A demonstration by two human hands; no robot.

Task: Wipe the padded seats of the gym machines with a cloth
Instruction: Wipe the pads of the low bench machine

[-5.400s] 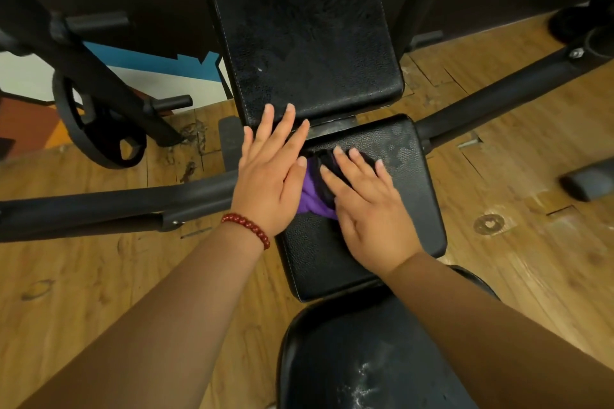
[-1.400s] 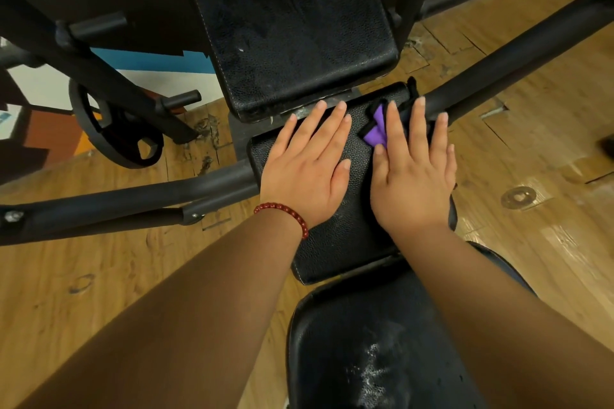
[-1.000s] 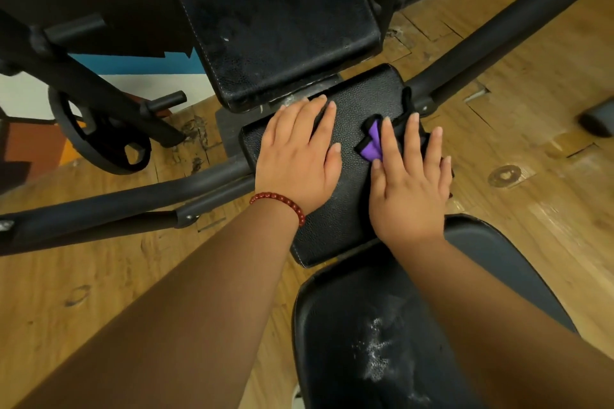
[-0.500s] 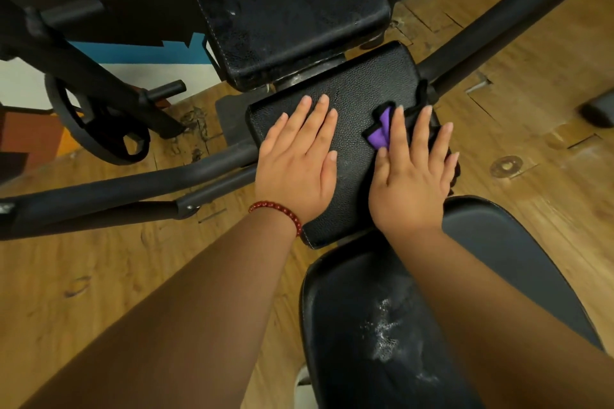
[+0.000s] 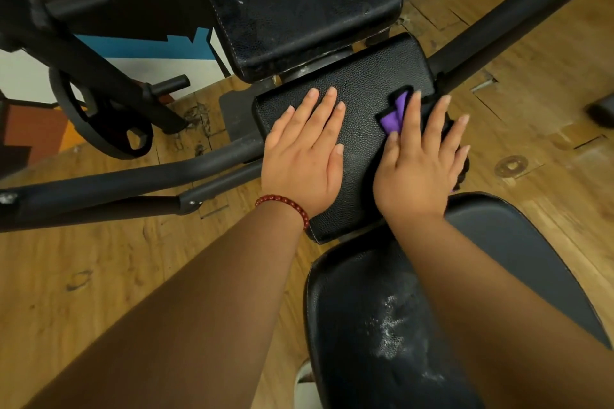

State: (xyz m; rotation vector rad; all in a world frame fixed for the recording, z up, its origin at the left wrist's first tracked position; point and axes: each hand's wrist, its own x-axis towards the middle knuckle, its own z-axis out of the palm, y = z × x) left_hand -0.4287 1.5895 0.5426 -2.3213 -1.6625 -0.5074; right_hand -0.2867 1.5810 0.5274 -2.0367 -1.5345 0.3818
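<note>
A person leaned over a black gym machine, seen from the head camera, with both palms flat on its small middle seat pad (image 5: 360, 133). The left hand (image 5: 302, 156), a red bead bracelet (image 5: 285, 204) at the wrist, rested at the pad's nine o'clock side, fingers straight and close together. The right hand (image 5: 422, 159), fingers straight and slightly fanned, pressed a purple-and-black cloth (image 5: 393, 114) against the pad's three o'clock edge, where only a corner showed past the fingertips. The wipe of this pad appeared to be under way. The next stroke would likely call for drawing the cloth across toward nine o'clock, with the left hand lifting clear. A frame bar (image 5: 515, 7) met the pad at two o'clock, limiting travel there. The backrest pad (image 5: 299, 3) at twelve and the white-scuffed seat (image 5: 382, 325) at six seemed yet to be wiped. Open wooden floor (image 5: 99, 276) lay on either side.
</note>
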